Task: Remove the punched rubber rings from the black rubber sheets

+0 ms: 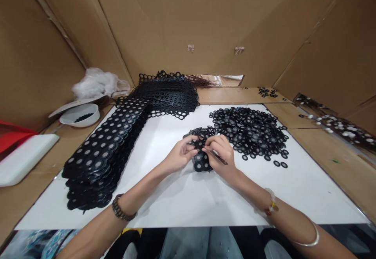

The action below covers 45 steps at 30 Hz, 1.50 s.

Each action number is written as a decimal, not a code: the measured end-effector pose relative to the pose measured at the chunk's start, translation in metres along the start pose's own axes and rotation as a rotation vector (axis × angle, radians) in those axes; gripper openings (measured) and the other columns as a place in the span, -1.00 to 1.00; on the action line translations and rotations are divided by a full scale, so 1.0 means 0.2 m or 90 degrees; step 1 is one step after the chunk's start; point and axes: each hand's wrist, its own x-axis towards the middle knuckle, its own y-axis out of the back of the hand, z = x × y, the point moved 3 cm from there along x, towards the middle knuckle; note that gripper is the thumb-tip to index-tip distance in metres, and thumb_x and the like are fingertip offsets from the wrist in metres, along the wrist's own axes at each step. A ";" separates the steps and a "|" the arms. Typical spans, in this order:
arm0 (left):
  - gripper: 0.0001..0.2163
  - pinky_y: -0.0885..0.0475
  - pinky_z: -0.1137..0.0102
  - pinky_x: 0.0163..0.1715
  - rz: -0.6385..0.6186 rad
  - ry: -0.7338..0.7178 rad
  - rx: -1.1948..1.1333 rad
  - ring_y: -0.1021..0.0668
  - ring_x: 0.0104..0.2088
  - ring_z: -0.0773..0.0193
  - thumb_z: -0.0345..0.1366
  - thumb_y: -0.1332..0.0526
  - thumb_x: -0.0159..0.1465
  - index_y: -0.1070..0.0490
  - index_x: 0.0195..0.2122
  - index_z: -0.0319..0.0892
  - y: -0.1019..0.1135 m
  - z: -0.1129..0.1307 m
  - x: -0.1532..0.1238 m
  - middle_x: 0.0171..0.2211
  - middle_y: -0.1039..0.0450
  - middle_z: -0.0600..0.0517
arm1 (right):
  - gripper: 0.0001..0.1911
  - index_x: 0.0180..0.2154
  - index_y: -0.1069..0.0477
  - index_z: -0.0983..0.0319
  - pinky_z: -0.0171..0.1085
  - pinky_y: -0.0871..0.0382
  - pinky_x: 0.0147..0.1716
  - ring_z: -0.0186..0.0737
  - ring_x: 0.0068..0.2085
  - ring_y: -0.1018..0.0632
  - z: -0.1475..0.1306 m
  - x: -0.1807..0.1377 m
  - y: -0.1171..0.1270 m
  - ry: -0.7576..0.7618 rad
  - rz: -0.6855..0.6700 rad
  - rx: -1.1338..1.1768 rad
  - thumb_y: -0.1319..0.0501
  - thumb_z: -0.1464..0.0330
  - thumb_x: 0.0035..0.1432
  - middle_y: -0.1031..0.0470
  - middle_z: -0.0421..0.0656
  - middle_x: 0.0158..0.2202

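Between my two hands is a small strip of joined black rings point(199, 164), its lower end resting near the middle of the white board. My left hand point(182, 154) pinches the strip's left edge between thumb and fingers. My right hand point(222, 156) has its fingers closed at the strip's right edge. A thin dark stick-like tool point(221, 159) lies along that hand's palm, pointing down to the right. My fingers hide the tool's tip and part of the strip. Just beyond, to the right, lies a heap of loose black rings point(249, 132).
Long stacked strips of black rings point(101, 149) cover the board's left, with folded ring mesh point(170, 92) behind. A white bowl point(80, 116) of small black pieces stands left, near a plastic bag point(95, 83). Cardboard walls point(217, 20) enclose the white board point(252, 200). Stray rings point(267, 92) lie at the back.
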 end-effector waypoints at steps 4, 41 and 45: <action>-0.56 -0.23 0.43 -0.43 -0.011 0.006 -0.013 -0.43 -0.45 0.30 -0.14 -0.26 0.13 -0.18 -0.06 -0.23 0.00 0.01 0.00 -0.50 -0.37 0.07 | -0.85 -0.45 -0.30 0.20 -0.20 -0.36 -0.32 -0.19 -0.27 -0.44 0.00 0.01 0.01 0.032 0.000 -0.026 -0.12 0.53 0.12 -0.44 -0.11 -0.26; -0.59 -0.29 0.33 -0.13 0.106 0.019 -0.184 -0.48 -0.18 0.17 -0.19 -0.28 0.13 -0.35 0.00 -0.14 0.06 -0.03 0.02 -0.17 -0.47 -0.02 | -0.82 -0.50 -0.22 0.21 -0.28 -0.36 -0.42 -0.24 -0.35 -0.49 -0.06 0.01 0.01 0.001 0.014 0.091 -0.13 0.50 0.11 -0.38 -0.14 -0.35; -0.61 -0.27 0.31 -0.05 0.086 0.005 -0.190 -0.46 -0.07 0.12 -0.16 -0.23 0.18 -0.33 0.03 -0.12 0.04 -0.02 0.02 -0.05 -0.44 -0.05 | -0.83 -0.49 -0.23 0.20 -0.29 -0.36 -0.43 -0.25 -0.36 -0.49 -0.06 0.00 0.01 0.008 0.002 0.089 -0.13 0.50 0.12 -0.39 -0.14 -0.36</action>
